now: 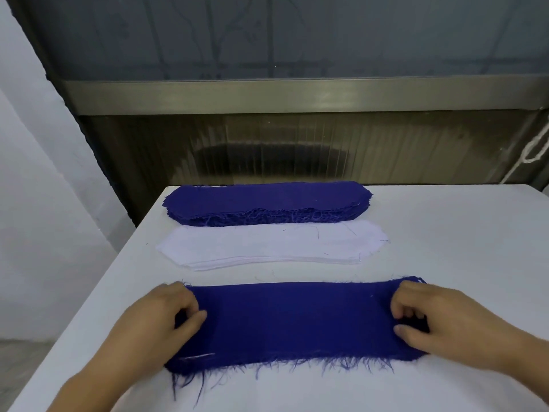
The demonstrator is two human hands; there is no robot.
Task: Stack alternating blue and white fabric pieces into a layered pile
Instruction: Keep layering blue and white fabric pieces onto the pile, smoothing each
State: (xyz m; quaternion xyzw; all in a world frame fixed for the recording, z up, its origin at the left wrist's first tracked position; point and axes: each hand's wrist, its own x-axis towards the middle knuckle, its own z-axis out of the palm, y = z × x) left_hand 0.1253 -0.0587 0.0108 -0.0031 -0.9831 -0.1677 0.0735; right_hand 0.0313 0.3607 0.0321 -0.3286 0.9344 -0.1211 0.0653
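A blue fabric piece (294,322) with frayed edges lies flat across the near part of the white table (445,233). My left hand (160,316) pinches its left end, fingers curled on the cloth. My right hand (439,319) pinches its right end the same way. A thin white edge shows under the blue piece at its lower left. Behind it lies a stack of white fabric pieces (267,245). Farther back sits a thicker stack of blue fabric pieces (267,203).
The table's left edge runs diagonally beside a white wall (44,173). Past the table's far edge stands a metal-framed panel (297,144). A white cord (534,150) hangs at the far right.
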